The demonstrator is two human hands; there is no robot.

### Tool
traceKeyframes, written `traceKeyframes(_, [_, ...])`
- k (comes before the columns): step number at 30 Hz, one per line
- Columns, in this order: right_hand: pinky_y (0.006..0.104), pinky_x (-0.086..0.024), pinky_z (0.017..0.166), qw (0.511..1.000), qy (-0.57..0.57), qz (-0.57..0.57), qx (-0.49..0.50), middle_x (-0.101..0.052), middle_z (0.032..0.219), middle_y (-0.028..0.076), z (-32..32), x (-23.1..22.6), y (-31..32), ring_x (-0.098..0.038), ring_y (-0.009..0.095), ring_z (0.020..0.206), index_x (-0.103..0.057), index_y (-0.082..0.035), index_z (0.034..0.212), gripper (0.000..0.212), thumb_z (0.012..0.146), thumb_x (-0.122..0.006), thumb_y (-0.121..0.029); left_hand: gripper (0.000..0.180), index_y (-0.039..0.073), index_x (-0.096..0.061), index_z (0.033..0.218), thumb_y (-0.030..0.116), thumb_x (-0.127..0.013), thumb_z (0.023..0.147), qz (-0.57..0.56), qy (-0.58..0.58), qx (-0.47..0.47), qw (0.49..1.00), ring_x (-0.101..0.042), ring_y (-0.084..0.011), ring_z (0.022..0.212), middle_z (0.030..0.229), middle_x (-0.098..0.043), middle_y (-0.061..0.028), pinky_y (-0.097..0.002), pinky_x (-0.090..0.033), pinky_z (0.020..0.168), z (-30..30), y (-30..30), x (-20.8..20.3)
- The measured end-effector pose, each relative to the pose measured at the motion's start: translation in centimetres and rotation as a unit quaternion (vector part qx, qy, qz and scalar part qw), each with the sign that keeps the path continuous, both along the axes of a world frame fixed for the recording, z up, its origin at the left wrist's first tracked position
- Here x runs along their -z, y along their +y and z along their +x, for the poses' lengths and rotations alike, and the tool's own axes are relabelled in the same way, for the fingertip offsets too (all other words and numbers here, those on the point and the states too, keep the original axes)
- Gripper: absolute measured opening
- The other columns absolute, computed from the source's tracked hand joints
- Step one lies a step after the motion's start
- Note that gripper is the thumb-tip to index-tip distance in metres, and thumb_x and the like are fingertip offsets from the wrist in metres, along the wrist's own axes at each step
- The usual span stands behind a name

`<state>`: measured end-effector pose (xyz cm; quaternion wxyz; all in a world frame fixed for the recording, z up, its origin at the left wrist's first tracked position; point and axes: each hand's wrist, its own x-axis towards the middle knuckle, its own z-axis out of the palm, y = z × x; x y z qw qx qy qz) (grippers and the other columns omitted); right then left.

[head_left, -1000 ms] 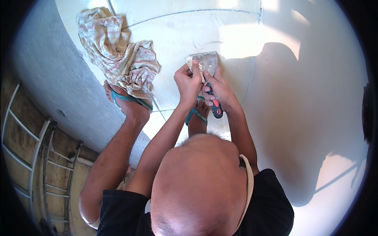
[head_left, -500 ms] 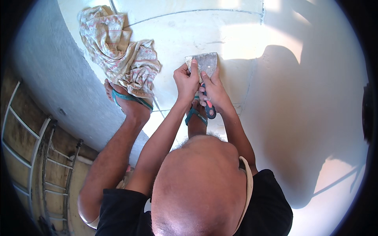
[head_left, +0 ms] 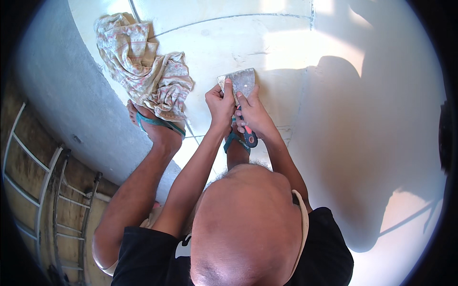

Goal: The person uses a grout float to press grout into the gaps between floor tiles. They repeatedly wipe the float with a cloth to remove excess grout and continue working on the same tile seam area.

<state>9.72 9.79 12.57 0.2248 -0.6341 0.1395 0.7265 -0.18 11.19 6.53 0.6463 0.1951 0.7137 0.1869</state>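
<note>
Between my two hands is a putty knife (head_left: 245, 81) with a wide grey, smeared metal blade and a dark handle with red patches. My right hand (head_left: 255, 116) is closed around it where the blade meets the handle, with the thumb lying along the blade. The handle's end points back toward me. My left hand (head_left: 220, 108) pinches the blade's left edge, its thumb on the upper face and the other fingers curled beneath. The fingertips under the blade are hidden. Below the knife is the pale tiled floor (head_left: 210, 52).
A crumpled patterned cloth (head_left: 138, 57) lies on the tiles at the left, touching my sandalled left foot (head_left: 160, 126). My right foot (head_left: 237, 143) is under my wrists. A grey ledge (head_left: 62, 86) runs down the left, with metal ladder-like frames (head_left: 43, 176) beyond it.
Both hands and the putty knife have shifted slightly left and a little nearer to me. The grip of each hand looks the same.
</note>
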Motion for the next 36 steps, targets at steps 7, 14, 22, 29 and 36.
traceKeyframes(7, [0.0277, -0.042, 0.041, 1.000, -0.016, 0.009, -0.010, -0.050, 0.080, 0.006, -0.3, 0.3, 1.0, -0.049, 0.009, 0.053, -0.016, -0.005, 0.137, 0.038, 0.116, -0.042, -0.021, 0.037, 0.001, -0.067, 0.079, 0.025, -0.067, 0.107, -0.017, -0.026, 0.039, 0.999, -0.047, -0.0048, 0.051, 0.063, -0.060, 0.0000, -0.0270, -0.033, 0.045, -1.5, 1.4, 0.4])
traceKeyframes(14, [0.0286, -0.043, 0.043, 0.999, 0.000, 0.019, -0.027, -0.051, 0.080, 0.005, 0.6, 0.4, 3.1, -0.049, 0.010, 0.052, -0.016, -0.008, 0.139, 0.039, 0.115, -0.044, -0.022, 0.038, 0.004, -0.063, 0.075, 0.026, -0.068, 0.107, -0.006, 0.001, 0.031, 1.000, -0.044, -0.0046, 0.050, 0.062, -0.058, 0.0010, -0.0273, -0.031, 0.043, -0.4, 3.1, 0.7])
traceKeyframes(22, [0.0313, -0.042, 0.040, 0.997, -0.048, 0.047, -0.032, -0.050, 0.078, 0.005, -1.0, 1.4, 3.7, -0.047, 0.012, 0.049, -0.019, -0.011, 0.135, 0.038, 0.115, -0.047, -0.025, 0.041, 0.004, -0.061, 0.073, 0.027, -0.067, 0.107, 0.009, 0.005, 0.028, 1.000, -0.043, -0.0050, 0.044, 0.056, -0.056, 0.0002, -0.0280, -0.029, 0.039, -1.6, 3.6, 1.2])
traceKeyframes(29, [0.0396, -0.048, 0.036, 0.989, -0.054, 0.132, -0.041, -0.056, 0.072, 0.012, -1.2, 2.1, 7.4, -0.055, 0.021, 0.041, -0.019, 0.003, 0.126, 0.035, 0.113, -0.044, -0.018, 0.044, 0.002, -0.064, 0.070, 0.027, -0.068, 0.105, 0.011, 0.007, 0.005, 1.000, -0.043, -0.0058, 0.042, 0.054, -0.056, -0.0001, -0.0296, -0.030, 0.039, -1.3, 9.0, 1.1])
traceKeyframes(36, [0.0376, -0.047, 0.037, 0.991, -0.061, 0.116, -0.038, -0.051, 0.071, 0.006, -1.4, 1.8, 9.8, -0.055, 0.018, 0.044, -0.021, -0.005, 0.122, 0.028, 0.114, -0.042, -0.021, 0.040, -0.001, -0.068, 0.074, 0.026, -0.069, 0.104, 0.012, 0.014, 0.024, 1.000, -0.046, -0.0070, 0.042, 0.056, -0.059, -0.0021, -0.0303, -0.033, 0.038, -0.9, 12.0, 0.3])
